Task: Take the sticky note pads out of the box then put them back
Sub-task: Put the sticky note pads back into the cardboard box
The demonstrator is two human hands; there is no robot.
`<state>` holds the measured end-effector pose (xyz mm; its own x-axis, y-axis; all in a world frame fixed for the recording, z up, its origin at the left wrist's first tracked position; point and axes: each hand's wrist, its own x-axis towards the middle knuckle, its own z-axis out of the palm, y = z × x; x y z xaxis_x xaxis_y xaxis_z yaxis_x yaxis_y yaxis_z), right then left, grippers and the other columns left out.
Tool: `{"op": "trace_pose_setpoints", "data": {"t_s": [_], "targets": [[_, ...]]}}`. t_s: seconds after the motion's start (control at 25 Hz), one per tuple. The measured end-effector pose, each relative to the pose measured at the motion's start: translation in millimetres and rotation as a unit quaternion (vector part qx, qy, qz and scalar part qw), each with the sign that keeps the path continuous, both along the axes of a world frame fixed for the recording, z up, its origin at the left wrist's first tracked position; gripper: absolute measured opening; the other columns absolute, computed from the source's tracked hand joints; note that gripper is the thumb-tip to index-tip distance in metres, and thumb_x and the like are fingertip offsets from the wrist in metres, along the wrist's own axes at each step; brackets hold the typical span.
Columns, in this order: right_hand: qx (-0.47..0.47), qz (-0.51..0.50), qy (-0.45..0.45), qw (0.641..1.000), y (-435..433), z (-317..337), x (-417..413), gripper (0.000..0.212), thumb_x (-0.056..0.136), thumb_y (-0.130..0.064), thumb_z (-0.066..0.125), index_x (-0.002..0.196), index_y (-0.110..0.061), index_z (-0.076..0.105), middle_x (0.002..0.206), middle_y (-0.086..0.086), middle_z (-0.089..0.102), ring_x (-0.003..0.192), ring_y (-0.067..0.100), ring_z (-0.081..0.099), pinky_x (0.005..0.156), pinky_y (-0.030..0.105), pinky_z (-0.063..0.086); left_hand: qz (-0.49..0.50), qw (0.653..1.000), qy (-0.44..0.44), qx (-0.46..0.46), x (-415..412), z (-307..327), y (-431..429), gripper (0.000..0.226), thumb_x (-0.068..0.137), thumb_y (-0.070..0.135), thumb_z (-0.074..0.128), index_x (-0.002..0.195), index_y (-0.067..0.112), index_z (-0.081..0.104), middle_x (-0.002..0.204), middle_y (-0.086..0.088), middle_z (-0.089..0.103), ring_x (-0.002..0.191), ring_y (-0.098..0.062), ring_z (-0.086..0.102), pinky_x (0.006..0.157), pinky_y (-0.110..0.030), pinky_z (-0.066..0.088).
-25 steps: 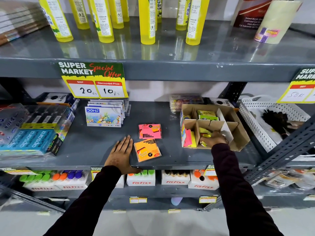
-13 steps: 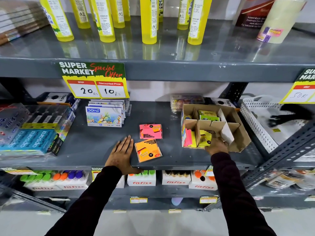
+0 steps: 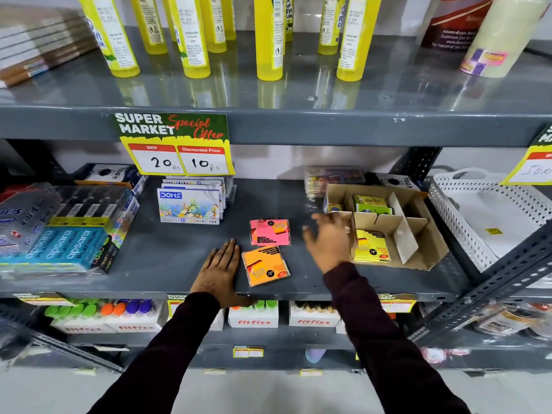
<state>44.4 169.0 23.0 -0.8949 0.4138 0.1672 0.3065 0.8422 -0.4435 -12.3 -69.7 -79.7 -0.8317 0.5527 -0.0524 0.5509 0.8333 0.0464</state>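
A brown cardboard box [image 3: 430, 234] with dividers sits on the middle shelf at the right. Its front compartment holds a yellow sticky note pad [image 3: 370, 246]; a green pad [image 3: 372, 204] lies in a rear compartment. On the shelf left of the box lie a pink pad [image 3: 270, 232] and, in front of it, an orange pad [image 3: 265, 265]. My left hand [image 3: 219, 270] rests flat on the shelf just left of the orange pad. My right hand [image 3: 327, 242] hovers with fingers spread between the pink pad and the box's left wall, holding nothing.
Crayon boxes [image 3: 189, 206] stand behind the pads, pencil packs [image 3: 59, 234] at the left, a white perforated basket [image 3: 490, 216] at the right. A price sign [image 3: 176, 144] hangs from the upper shelf, which carries yellow bottles [image 3: 268, 37]. A slanted metal brace [image 3: 501, 279] crosses the right.
My right hand has come out of the box's front compartment and moved left over the shelf, empty. The yellow pad stays in the box. The left hand has not moved.
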Motion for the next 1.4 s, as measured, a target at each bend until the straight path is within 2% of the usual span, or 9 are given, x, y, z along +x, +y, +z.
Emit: {"op": "trace_pose_setpoints", "data": {"t_s": [0.16,0.32,0.48,0.68,0.8,0.88,1.08,1.24,1.4], "targets": [[-0.014,0.08,-0.23,0.97,-58.0,-16.9,-14.6,0.08,0.08,-0.064,0.06,0.129,-0.002,0.053,0.131,0.021,0.056,0.124,0.034,0.051,0.105,0.04,0.042,0.003,1.0,-0.008,0.01,1.1,1.0,-0.2,0.133,0.056,0.088,0.052,0.147,0.011,-0.008,0.159,-0.01,-0.008,0.147,-0.024,-0.007,0.117,-0.035,-0.01],[0.025,0.047,-0.233,0.971,-89.4,-41.3,-2.2,0.111,0.068,-0.063,0.071,0.143,0.006,0.029,0.145,0.026,0.034,0.134,0.042,0.035,0.11,0.046,0.037,0.003,1.0,0.006,0.005,-0.4,1.4,1.4,0.133,0.055,0.087,0.051,0.148,0.01,-0.004,0.16,-0.01,-0.004,0.148,-0.022,-0.004,0.119,-0.036,-0.006],[0.059,0.052,-0.205,0.976,-101.2,-46.5,0.7,0.11,0.072,-0.055,0.071,0.147,0.008,0.02,0.145,0.027,0.034,0.133,0.042,0.036,0.107,0.046,0.039,0.005,1.0,0.003,0.004,0.4,0.0,0.2,0.133,0.055,0.086,0.052,0.148,0.009,-0.002,0.16,-0.011,-0.001,0.148,-0.022,-0.002,0.119,-0.035,-0.006],[0.044,0.057,-0.194,0.978,-91.0,-33.1,10.6,0.1,0.072,-0.055,0.071,0.142,0.005,0.032,0.139,0.025,0.044,0.128,0.038,0.044,0.106,0.043,0.041,0.001,1.0,0.004,0.007,0.9,0.1,0.2,0.134,0.055,0.086,0.053,0.148,0.008,-0.002,0.16,-0.012,-0.002,0.148,-0.024,0.0,0.12,-0.038,-0.003],[-0.037,0.027,-0.115,0.992,-60.1,-7.6,31.3,0.065,0.068,-0.058,0.07,0.106,-0.004,0.067,0.102,0.013,0.07,0.101,0.028,0.064,0.083,0.029,0.05,-0.003,1.0,0.003,0.013,1.2,-0.1,-0.5,0.133,0.056,0.087,0.052,0.148,0.007,-0.003,0.16,-0.013,-0.003,0.148,-0.025,-0.002,0.119,-0.037,-0.005],[-0.082,-0.025,-0.041,0.995,-18.1,7.9,47.2,0.046,0.068,-0.055,0.072,0.085,-0.012,0.072,0.082,0.01,0.072,0.085,0.025,0.067,0.072,0.024,0.046,-0.002,1.0,0.005,0.011,0.0,-1.2,-0.9,0.133,0.056,0.088,0.049,0.147,0.008,-0.006,0.16,-0.011,-0.006,0.148,-0.023,-0.004,0.118,-0.035,-0.008],[-0.072,-0.235,-0.055,0.968,88.6,8.6,61.6,0.077,0.074,-0.062,0.067,0.107,0.008,0.062,0.106,0.03,0.066,0.104,0.039,0.062,0.087,0.04,0.049,-0.003,1.0,0.002,0.012,0.5,-1.5,-0.7,0.133,0.057,0.088,0.049,0.148,0.009,-0.008,0.16,-0.011,-0.008,0.147,-0.022,-0.007,0.118,-0.035,-0.01],[-0.145,-0.208,-0.069,0.965,105.8,-19.6,40.2,0.064,0.088,-0.052,0.059,0.125,0.001,0.057,0.131,0.025,0.058,0.126,0.039,0.051,0.107,0.045,0.04,-0.01,1.0,-0.001,0.014,1.5,-0.6,-1.0,0.133,0.057,0.086,0.053,0.148,0.007,-0.005,0.159,-0.012,-0.006,0.147,-0.025,-0.006,0.12,-0.037,-0.006],[-0.087,-0.194,-0.098,0.972,99.3,-46.5,31.4,0.055,0.101,-0.037,0.041,0.135,0.006,0.043,0.145,0.027,0.041,0.136,0.04,0.036,0.112,0.046,0.029,-0.011,1.0,-0.002,0.012,1.1,-1.6,-1.2,0.133,0.058,0.086,0.053,0.148,0.008,-0.005,0.159,-0.013,-0.006,0.147,-0.026,-0.007,0.12,-0.038,-0.005]]}}
